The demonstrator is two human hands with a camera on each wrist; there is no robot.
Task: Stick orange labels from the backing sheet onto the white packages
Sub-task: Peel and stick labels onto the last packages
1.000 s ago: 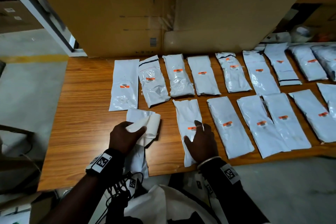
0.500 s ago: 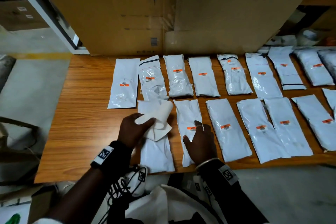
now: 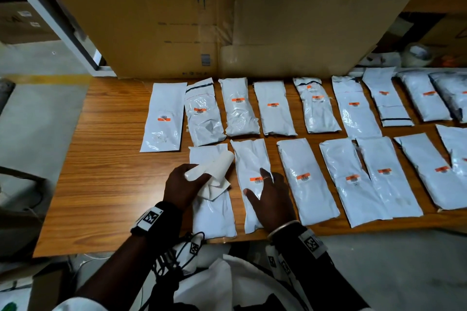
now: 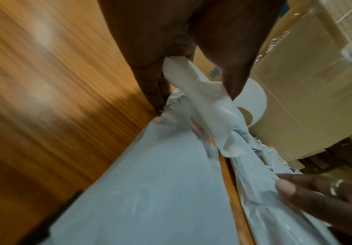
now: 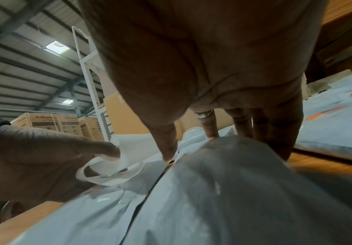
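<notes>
While the left hand (image 3: 182, 185) has carried the curled backing sheet (image 3: 211, 174) rightward and now grips it over the unlabelled near-row package (image 3: 213, 212), that package looks next in line for a label. Just beside it, the right hand (image 3: 271, 197) lies flat, fingers straight, pressing the neighbouring package (image 3: 249, 159) next to its orange label (image 3: 255, 179), as it did a second ago, so that one seems finished. Further right, the other white packages on the wooden table (image 3: 111, 159) all carry labels. No containers are in play; the cardboard box (image 3: 227, 15) behind stands closed, contents hidden.
</notes>
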